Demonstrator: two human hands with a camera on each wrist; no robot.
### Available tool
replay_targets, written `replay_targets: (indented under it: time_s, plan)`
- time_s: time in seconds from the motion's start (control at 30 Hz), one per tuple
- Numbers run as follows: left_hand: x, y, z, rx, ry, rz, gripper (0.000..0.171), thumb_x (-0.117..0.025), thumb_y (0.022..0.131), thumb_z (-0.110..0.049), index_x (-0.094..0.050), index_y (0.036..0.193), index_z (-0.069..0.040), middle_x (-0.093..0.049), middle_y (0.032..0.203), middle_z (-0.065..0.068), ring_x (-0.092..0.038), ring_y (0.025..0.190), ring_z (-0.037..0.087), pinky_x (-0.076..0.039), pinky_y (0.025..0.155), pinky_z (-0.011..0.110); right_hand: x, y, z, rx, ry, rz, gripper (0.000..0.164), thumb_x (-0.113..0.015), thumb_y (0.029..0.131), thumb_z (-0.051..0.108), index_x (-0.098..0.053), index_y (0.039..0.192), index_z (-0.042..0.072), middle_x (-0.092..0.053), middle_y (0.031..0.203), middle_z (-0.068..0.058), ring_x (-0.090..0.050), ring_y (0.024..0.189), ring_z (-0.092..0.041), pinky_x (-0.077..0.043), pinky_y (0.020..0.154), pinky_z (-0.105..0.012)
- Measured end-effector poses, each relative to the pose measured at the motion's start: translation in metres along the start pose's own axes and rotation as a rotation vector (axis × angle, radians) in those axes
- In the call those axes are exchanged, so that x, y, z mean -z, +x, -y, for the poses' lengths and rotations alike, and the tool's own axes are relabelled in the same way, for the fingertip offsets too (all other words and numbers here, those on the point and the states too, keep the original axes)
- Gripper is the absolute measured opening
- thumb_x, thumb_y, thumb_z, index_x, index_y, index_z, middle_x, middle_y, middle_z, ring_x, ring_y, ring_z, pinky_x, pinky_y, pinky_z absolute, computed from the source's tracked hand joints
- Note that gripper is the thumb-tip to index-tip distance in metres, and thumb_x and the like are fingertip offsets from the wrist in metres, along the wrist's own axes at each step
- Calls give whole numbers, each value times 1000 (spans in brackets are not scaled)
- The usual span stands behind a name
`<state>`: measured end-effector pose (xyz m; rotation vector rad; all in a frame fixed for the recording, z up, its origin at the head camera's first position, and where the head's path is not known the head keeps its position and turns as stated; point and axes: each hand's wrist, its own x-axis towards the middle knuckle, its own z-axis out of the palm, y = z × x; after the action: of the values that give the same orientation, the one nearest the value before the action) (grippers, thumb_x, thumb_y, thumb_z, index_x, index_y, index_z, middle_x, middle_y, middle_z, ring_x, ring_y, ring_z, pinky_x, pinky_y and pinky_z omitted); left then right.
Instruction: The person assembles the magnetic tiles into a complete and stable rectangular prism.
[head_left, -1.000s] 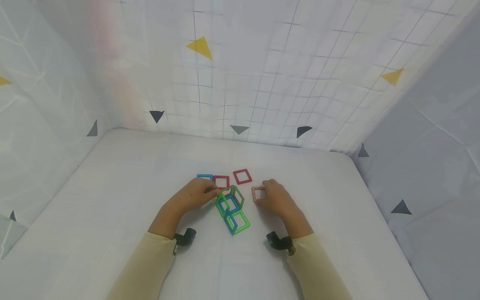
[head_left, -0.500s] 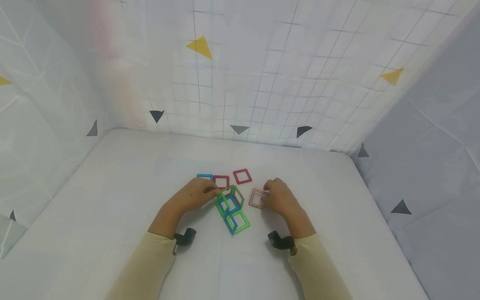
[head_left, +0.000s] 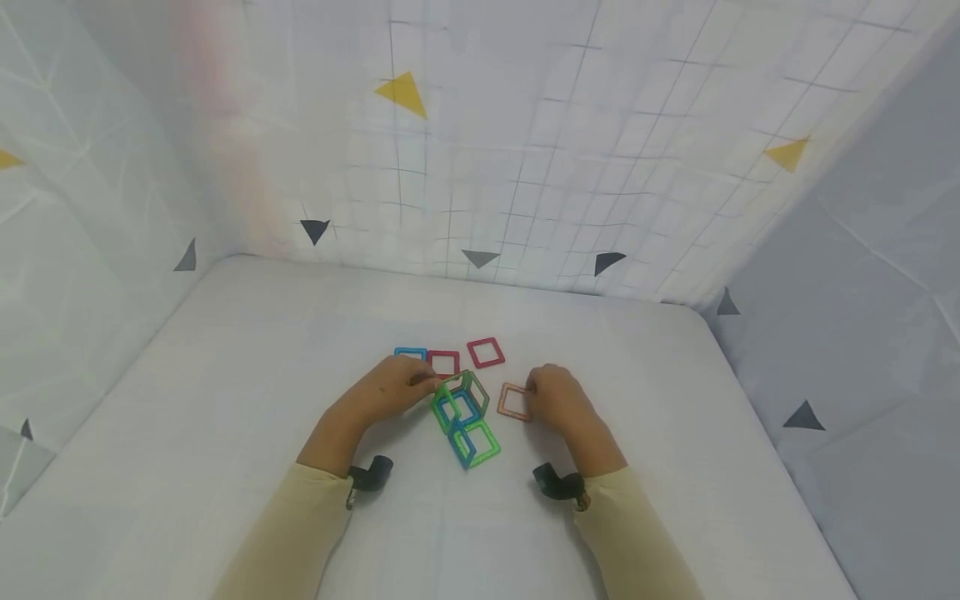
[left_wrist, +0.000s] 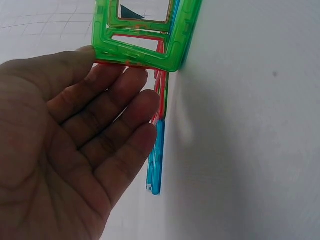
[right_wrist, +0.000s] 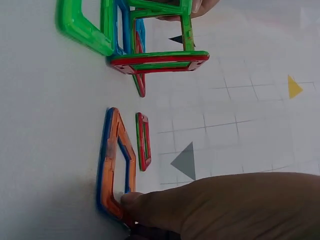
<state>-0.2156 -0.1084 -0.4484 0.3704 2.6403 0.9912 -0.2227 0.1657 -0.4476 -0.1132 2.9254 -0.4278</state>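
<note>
Magnetic tiles form an open box-like structure (left_wrist: 186,35) of green, blue and red square frames. My left hand (head_left: 386,390) pinches a top corner of it, thumb (left_wrist: 75,67) on the green frame and the index finger behind; the other fingers lie loosely curved below. A blue tile and a flat green tile (head_left: 492,435) extend from its near side. To the right, my right hand (head_left: 561,402) pinches the edge of an orange tile (right_wrist: 107,172), thumb on its face, other fingers mostly hidden. A blue layer shows along the orange tile's underside. That tile is apart from the structure.
Behind the structure lie a loose red tile (head_left: 490,364), another red tile (head_left: 443,353) and a blue tile (head_left: 410,350) beside it, partly covered by my left hand. White cloth covers the table (head_left: 645,375), with patterned sheets (head_left: 525,167) rising at the back and sides.
The orange tile has turned and shifted slightly toward me, and the right hand's grip on it has changed. The left hand and the structure have stayed in place.
</note>
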Motion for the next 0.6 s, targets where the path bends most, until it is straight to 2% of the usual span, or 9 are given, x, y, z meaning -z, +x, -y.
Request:
replay_targets:
  time_s: [0.3, 0.37, 0.5, 0.6]
  plan:
    - [0, 0, -1, 7, 2, 2, 15, -68, 95, -34, -73, 99, -20, -66, 83, 0, -56, 84, 18, -51, 70, 28, 0, 1, -2, 13, -3, 10, 11, -67, 94, 13, -68, 100, 4, -62, 85, -6, -56, 76, -22, -53, 73, -35]
    - [1, 0, -2, 11, -2, 5, 15, -68, 95, -34, -74, 100, -21, -66, 84, 0, -57, 84, 18, -51, 69, 28, 3, -1, -2, 18, 12, 13, 11, -66, 94, 13, -68, 101, 5, -63, 86, -6, -57, 77, -22, -54, 74, -36]
    - [0, 1, -1, 6, -4, 3, 15, -67, 95, -34, -74, 99, -21, -66, 84, 0, -56, 84, 18, -51, 69, 28, 11, -7, 0, 29, 45, 23, 18, -67, 94, 14, -69, 109, 6, -68, 97, -7, -60, 85, -22, -56, 85, -40]
    - [0, 1, 0, 0, -1, 2, 15, -67, 96, -34, -73, 97, -21, -67, 83, 1, -56, 84, 18, -50, 68, 28, 17, -13, 3, 31, 46, 42, 20, -69, 93, 17, -70, 111, 8, -68, 99, -6, -60, 87, -22, -56, 86, -40]
